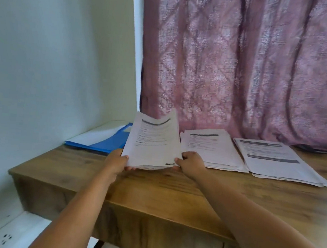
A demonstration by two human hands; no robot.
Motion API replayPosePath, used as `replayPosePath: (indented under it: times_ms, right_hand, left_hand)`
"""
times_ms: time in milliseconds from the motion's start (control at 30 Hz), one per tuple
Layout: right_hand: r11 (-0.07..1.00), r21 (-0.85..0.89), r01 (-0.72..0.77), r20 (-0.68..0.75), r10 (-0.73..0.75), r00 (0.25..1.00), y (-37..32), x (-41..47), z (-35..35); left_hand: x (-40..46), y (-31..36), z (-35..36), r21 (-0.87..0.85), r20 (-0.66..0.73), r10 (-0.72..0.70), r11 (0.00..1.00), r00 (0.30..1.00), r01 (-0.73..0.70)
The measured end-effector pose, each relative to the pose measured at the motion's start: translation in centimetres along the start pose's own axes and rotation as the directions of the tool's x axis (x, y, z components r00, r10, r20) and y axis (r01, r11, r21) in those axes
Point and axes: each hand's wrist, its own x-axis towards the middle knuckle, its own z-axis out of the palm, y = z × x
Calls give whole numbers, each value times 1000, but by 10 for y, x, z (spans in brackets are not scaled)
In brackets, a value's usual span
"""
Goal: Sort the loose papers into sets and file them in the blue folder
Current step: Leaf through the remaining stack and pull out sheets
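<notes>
Squaring one set before filing

Left hand point(117, 160) and right hand point(190, 163) pinch the paper stack point(152, 142) upright, likely aligning edges; blue folder point(106, 142) at 10 o'clock.

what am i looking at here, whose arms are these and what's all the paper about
This is one picture from a camera worn on a person's head, looking down at their own arms. No machine is involved. The left hand and right hand grip the lower corners of a held stack of papers, tilted up off the wooden table. Two more paper piles lie flat to the right: a middle pile and a right pile. A blue folder lies at the left, before a pink curtain.
</notes>
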Motion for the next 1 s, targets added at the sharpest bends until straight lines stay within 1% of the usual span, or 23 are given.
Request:
replayPosePath:
  times_ms: [33,100,167,233,333,433,533,600,733,767,867,1000]
  right_hand:
    - [1000,-28,-5,-3,5,1000,-2,8,12]
    - [995,-101,-2,-12,0,1000,-4,17,31]
    - [987,-154,54,-25,-58,998,-5,21,41]
    - [983,-151,104,-40,-111,993,-1,29,50]
    - [983,-162,91,-52,-101,994,4,46,54]
    - [974,-198,106,-86,-125,988,6,64,58]
    - [971,-206,124,-97,-146,984,7,74,64]
    - [977,-183,106,-110,-128,986,9,80,65]
    - [983,-162,81,-123,-102,987,12,85,60]
    - [985,-155,81,-116,-99,988,12,85,60]
    - [979,-171,112,-107,-132,985,10,81,61]
    - [964,-202,173,-171,-209,963,10,76,53]
  left_hand:
    - [9,-4,-3,30,-18,-9,1000,1000,10]
    - [27,-11,-5,33,-27,-39,999,999,40]
    - [41,-16,-3,50,-45,-59,997,997,61]
    - [55,-18,1,117,-97,-29,992,995,41]
    - [76,-19,10,221,-165,21,975,986,16]
    - [93,-18,19,320,-186,69,947,980,-6]
    - [104,-20,21,384,-156,103,923,982,-36]
    - [111,-22,20,372,-118,97,927,988,-46]
    - [118,-26,16,175,-54,53,984,997,-43]
    - [118,-26,15,157,-52,56,987,997,-48]
    - [118,-27,15,264,-70,137,958,988,-114]
    - [116,-29,16,316,-119,185,939,976,-139]
